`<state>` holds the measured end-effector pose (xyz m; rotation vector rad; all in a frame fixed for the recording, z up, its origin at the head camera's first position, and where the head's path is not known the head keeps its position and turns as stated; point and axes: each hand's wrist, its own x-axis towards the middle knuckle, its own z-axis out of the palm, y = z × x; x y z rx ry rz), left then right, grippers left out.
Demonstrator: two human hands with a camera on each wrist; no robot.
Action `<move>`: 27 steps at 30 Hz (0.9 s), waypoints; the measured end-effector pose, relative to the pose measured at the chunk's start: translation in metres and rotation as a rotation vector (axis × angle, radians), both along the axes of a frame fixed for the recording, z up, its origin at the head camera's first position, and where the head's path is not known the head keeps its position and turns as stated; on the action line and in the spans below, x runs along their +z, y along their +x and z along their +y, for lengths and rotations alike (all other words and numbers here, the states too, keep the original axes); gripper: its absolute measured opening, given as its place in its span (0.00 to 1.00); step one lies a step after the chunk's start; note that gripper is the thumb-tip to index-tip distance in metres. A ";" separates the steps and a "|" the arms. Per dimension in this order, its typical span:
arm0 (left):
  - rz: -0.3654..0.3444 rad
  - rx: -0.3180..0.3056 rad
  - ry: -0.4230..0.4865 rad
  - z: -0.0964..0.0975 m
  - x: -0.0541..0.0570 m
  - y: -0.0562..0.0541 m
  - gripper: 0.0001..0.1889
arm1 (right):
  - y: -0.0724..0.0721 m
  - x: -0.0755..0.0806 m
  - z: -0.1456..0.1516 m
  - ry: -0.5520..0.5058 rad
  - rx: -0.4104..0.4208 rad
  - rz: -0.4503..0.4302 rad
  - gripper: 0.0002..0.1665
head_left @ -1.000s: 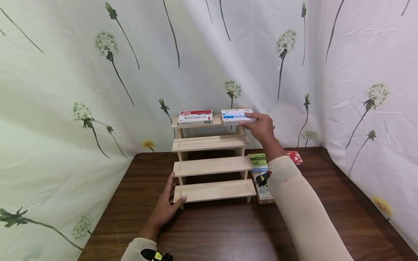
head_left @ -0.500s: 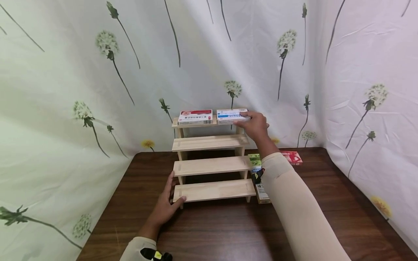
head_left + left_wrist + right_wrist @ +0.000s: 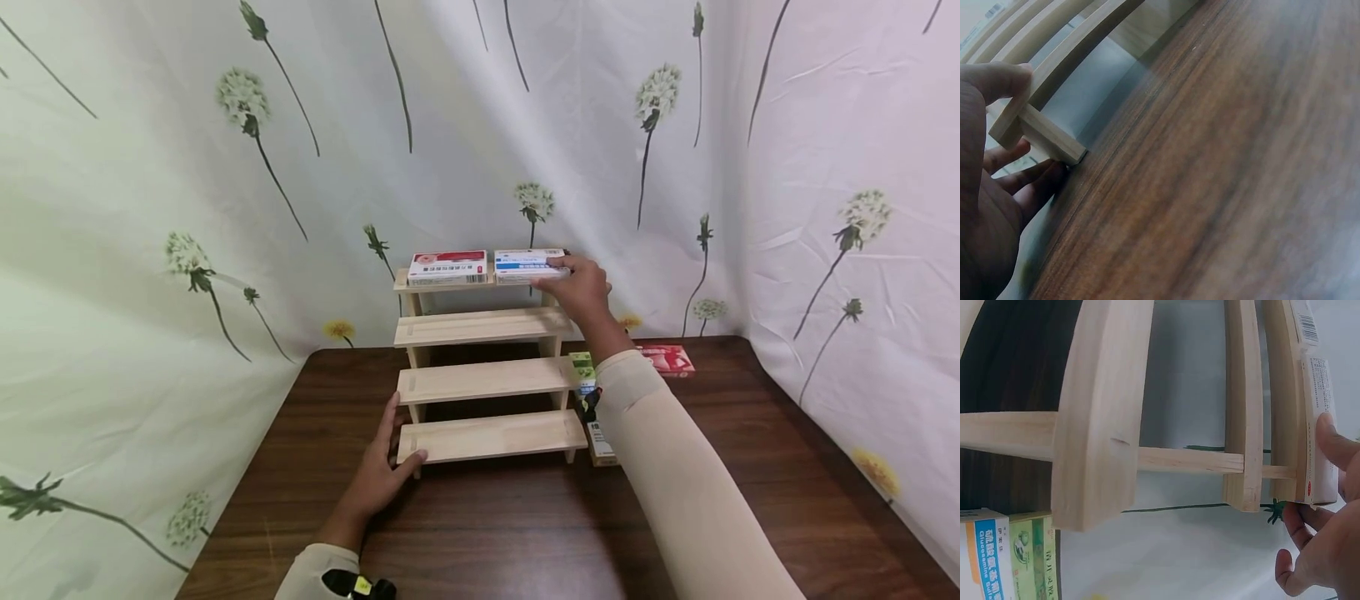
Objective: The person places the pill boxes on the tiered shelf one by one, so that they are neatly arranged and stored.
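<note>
A four-step wooden display rack (image 3: 487, 383) stands on the dark table, its steps climbing towards the back. My left hand (image 3: 378, 475) holds the rack's left end; in the left wrist view the thumb (image 3: 1013, 78) lies on the lowest step and the other fingers are beside its leg. At the right end of the top step, my right hand (image 3: 583, 292) grips a white and blue medicine box (image 3: 519, 267). The right wrist view shows the thumb on this box's long side, the box lying along the step. A red and white medicine box (image 3: 447, 271) lies left of it.
Right of the rack, several medicine boxes (image 3: 602, 446), some green, white and blue, lie partly hidden by my right arm. A red box (image 3: 670, 360) lies at the table's back right. A dandelion-print cloth (image 3: 450, 125) hangs closely behind and on both sides.
My right hand has moved left with the white and blue box, bringing it close beside the red and white one on the top step. The left hand has stayed put.
</note>
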<state>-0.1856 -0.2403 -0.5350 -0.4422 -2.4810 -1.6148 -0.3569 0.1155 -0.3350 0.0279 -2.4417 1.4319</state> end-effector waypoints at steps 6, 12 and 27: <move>-0.015 0.007 -0.008 0.000 0.000 0.000 0.56 | -0.001 -0.003 0.000 -0.021 0.018 -0.014 0.35; -0.010 0.006 -0.003 0.000 0.001 0.001 0.55 | -0.003 -0.007 0.004 -0.041 0.030 0.004 0.39; -0.014 0.009 -0.002 0.000 0.001 0.002 0.56 | 0.008 -0.015 0.032 -0.199 0.104 0.056 0.40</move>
